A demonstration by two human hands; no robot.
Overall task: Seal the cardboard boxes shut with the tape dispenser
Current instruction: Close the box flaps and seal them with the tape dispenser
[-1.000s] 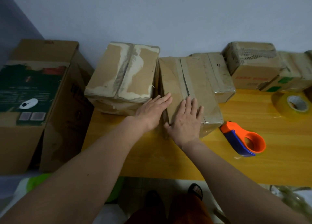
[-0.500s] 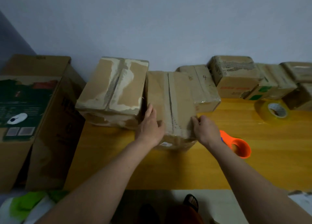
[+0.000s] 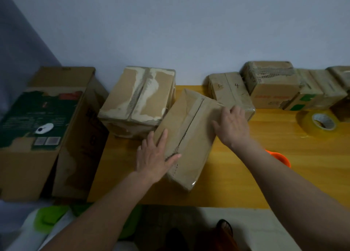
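- Cardboard, worn and brown: in the head view, the box (image 3: pixel 186 137) lies skewed on the yellow table (image 3: pixel 284 175), one near corner close to the front edge, its top seam still showing a dark open slit.
- The left hand (image 3: pixel 154 157) lies flat on the box's near left corner, fingers straight, thumb stretched towards the seam; it presses and clasps nothing.
- The right hand (image 3: pixel 232 125) rests on the far right edge, fingers spread and bent a little over it; whether it truly grips the edge cannot be told.
- The dispenser (image 3: pixel 280 158) shows only as an orange arc behind the right forearm, on the table, in neither hand.
- A tape roll (image 3: pixel 318 123) sits well to the right, near the far boxes.
- Likely risks: the box, being turned with open palms only, could slide off the near edge, or knock its neighbour (image 3: pixel 138 101), which it seems to touch.
- The right forearm, so close over the dispenser, could sweep it off the table.
- If the flaps spring apart before taping, the seam may seal crooked.
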